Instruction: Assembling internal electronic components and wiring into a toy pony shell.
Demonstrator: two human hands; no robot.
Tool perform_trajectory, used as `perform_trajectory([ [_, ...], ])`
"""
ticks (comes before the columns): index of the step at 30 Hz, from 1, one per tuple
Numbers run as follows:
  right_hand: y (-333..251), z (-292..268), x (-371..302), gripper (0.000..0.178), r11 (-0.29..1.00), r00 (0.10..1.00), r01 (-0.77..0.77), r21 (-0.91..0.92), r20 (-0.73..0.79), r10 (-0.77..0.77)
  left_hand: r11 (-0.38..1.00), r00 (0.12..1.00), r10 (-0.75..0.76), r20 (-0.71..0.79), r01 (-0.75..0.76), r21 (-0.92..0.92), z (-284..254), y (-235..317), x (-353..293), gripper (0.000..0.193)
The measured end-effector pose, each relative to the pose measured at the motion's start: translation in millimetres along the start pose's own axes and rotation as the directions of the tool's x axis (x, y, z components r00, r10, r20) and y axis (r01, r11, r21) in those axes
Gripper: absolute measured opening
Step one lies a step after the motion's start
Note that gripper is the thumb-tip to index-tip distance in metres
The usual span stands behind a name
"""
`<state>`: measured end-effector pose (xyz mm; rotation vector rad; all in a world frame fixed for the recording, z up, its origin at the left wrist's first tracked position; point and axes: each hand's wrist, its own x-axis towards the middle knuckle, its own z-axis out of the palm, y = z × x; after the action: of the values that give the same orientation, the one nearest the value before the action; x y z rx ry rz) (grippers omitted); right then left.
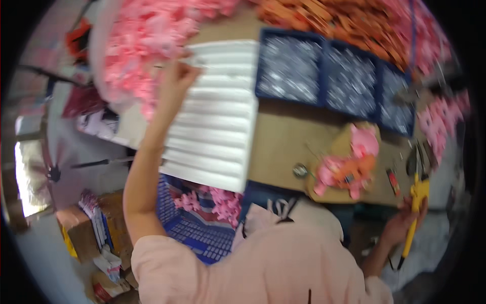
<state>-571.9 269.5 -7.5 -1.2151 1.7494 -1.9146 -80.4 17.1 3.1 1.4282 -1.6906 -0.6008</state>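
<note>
One picking step, it seems
Left hand (183, 72) over white tray (217, 111) toward left edge of worktop (283, 131), grip cannot be told; right hand (403, 221) grips yellow tool (418, 191) by near-right corner; next probably needs careful pinch

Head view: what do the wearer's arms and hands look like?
Left hand and right hand are gloveless. The left sleeve and right sleeve are short and pale peach, like the shirt. Blur hides finer detail.

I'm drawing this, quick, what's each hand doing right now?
Left hand: fingers curled by the white ribbed tray; too blurred to tell if it holds anything.
Right hand: closed, holding a yellow tool.
</note>
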Motion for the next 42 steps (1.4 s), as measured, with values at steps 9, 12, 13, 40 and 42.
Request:
perform_trajectory([
  [9,-40,55,-17,0.029,0.983,0.972,-0.066,0.172,0.236,0.024,0.453,0.740,-0.349,0.575,0.670,-0.588,104,168,-145,0.020],
  [12,-55,58,-25,0.016,0.986,0.907,0.054,0.155,0.405,-0.113,0.651,0.883,-0.045,0.467,0.380,-0.657,126,179,-164,0.019],
  [13,-56,55,-27,0.020,0.988,0.880,0.066,0.137,0.458,-0.123,0.650,0.883,-0.039,0.467,0.378,-0.660,126,185,-165,0.019],
  [40,-40,62,-59,0.034,0.987,0.819,-0.043,0.154,0.571,-0.054,0.572,0.723,-0.185,0.666,0.630,-0.525,131,184,-206,0.024],
  [42,-32,64,-55,0.032,0.983,0.859,-0.017,0.182,0.506,-0.079,0.776,0.758,-0.150,0.634,0.487,-0.399,129,176,-205,0.024],
])
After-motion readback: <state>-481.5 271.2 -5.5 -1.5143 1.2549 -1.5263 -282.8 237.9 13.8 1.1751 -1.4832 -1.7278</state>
